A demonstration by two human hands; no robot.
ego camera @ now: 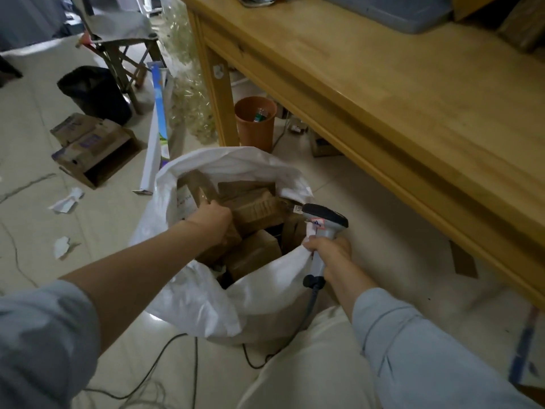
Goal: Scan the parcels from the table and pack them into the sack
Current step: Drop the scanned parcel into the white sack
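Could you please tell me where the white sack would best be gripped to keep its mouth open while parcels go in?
Probably the rim on the left side of the sack, pinched from above. The cloth there stands up as a loose fold, opposite the right hand, which grips the right rim together with the scanner.

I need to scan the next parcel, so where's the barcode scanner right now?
In the head view, right of centre, the scanner is gripped in the right hand at the right rim of the white sack, on the floor beside the wooden table.
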